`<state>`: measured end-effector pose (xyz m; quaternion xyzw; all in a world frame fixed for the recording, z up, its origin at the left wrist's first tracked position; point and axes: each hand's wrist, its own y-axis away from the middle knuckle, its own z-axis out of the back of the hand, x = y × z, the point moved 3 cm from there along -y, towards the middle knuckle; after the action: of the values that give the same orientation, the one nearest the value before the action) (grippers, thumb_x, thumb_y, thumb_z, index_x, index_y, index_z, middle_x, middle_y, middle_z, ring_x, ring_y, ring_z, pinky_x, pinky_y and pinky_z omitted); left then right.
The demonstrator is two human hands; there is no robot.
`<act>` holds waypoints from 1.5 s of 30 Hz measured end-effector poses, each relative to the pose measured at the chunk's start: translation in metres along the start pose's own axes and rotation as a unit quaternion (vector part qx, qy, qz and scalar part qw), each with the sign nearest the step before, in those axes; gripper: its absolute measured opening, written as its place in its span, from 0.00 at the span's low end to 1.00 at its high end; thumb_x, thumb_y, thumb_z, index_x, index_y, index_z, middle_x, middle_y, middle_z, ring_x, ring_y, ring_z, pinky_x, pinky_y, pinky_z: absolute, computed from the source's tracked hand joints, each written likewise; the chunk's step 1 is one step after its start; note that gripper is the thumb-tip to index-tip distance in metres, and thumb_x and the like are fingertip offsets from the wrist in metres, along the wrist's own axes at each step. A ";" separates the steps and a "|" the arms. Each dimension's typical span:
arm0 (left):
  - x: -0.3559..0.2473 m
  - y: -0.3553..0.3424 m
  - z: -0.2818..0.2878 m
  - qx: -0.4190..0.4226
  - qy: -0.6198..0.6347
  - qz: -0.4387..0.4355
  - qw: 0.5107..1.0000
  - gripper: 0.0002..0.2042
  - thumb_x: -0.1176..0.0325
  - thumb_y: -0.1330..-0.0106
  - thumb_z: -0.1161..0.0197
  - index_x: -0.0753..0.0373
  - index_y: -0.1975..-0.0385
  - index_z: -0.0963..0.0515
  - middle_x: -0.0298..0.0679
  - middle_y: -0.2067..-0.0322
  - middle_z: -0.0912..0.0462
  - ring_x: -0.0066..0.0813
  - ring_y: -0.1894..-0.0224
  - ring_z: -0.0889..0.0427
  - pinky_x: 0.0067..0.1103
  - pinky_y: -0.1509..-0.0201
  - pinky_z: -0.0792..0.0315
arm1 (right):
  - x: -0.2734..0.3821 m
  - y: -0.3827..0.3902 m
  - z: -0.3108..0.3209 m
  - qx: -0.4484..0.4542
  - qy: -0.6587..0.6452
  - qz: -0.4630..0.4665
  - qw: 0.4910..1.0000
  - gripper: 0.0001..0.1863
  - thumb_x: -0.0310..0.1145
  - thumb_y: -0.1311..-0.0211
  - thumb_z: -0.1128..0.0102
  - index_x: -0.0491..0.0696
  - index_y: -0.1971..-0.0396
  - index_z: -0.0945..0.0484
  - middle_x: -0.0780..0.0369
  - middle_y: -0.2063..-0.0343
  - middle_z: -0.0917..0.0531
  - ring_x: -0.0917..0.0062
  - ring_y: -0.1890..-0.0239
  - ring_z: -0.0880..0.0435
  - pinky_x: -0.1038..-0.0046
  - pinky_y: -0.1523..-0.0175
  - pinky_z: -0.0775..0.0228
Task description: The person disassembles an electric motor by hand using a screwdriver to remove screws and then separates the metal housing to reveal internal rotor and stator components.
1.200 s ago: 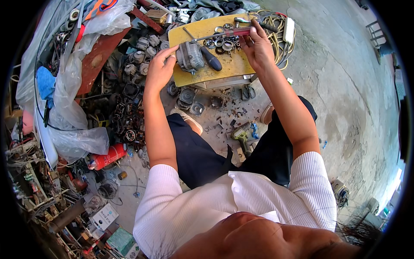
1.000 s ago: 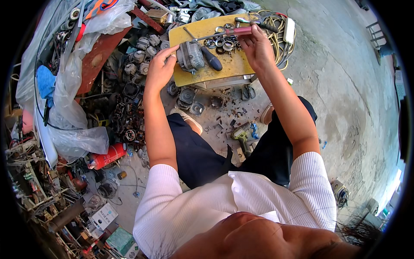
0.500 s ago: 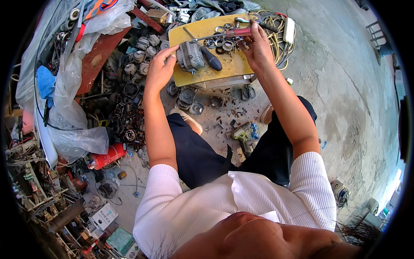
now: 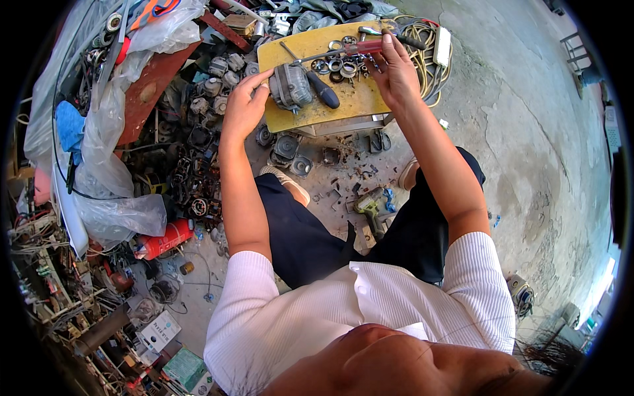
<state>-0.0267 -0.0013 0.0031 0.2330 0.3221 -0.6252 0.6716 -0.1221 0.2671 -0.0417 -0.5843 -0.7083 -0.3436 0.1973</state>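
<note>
A grey metal electric motor (image 4: 290, 87) sits on the left part of a worn yellow stool-like table (image 4: 356, 109). My left hand (image 4: 247, 104) grips the motor's left side, its fingers over the top edge. In my right hand (image 4: 398, 74) is a screwdriver (image 4: 365, 48) with a red handle. Its shaft points left, and the tip meets the motor's upper edge. A dark blue tool handle (image 4: 324, 91) lies against the motor's right side. Beyond the screwdriver rest several metal rings and bearings (image 4: 348, 68) and a hammer-like tool with a dark grip (image 4: 412, 41).
Coiled yellowish cable and a white power strip (image 4: 442, 46) lie right of the table. On the floor between my legs is a green power drill (image 4: 372, 210) among scraps. Motor parts (image 4: 210, 92), plastic sheeting (image 4: 99, 178) and a red cylinder (image 4: 165, 239) crowd the left.
Both hands stay almost where they were. The red screwdriver handle has shifted very slightly to the left, with its tip still at the motor.
</note>
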 end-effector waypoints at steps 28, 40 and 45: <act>-0.005 -0.001 0.003 -0.003 0.011 -0.005 1.000 0.16 0.69 0.36 0.47 0.65 0.50 0.22 0.48 0.51 0.20 0.39 0.48 0.21 0.25 0.44 0.31 | -0.013 0.002 0.001 -0.017 0.095 -0.003 0.995 0.23 0.31 0.29 0.51 0.52 0.36 0.40 0.60 0.50 0.24 0.69 0.47 0.22 0.65 0.47 0.23; 0.001 -0.005 0.000 -0.019 0.020 0.014 1.000 0.16 0.64 0.32 0.46 0.62 0.48 0.23 0.44 0.51 0.20 0.31 0.51 0.21 0.25 0.46 0.31 | 0.017 -0.007 0.001 -0.054 0.005 0.059 0.997 0.16 0.32 0.28 0.55 0.45 0.44 0.37 0.60 0.63 0.23 0.66 0.56 0.19 0.60 0.47 0.22; 0.002 -0.008 -0.001 -0.043 0.020 -0.002 0.999 0.15 0.62 0.32 0.43 0.64 0.52 0.21 0.42 0.55 0.17 0.28 0.55 0.20 0.24 0.50 0.30 | 0.028 -0.009 -0.008 0.040 0.060 -0.036 0.997 0.09 0.38 0.29 0.51 0.47 0.61 0.29 0.69 0.80 0.27 0.81 0.77 0.24 0.80 0.75 0.32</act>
<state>-0.0350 -0.0029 0.0012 0.2158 0.3620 -0.6073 0.6735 -0.1380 0.2801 -0.0192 -0.5282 -0.7289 -0.3562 0.2507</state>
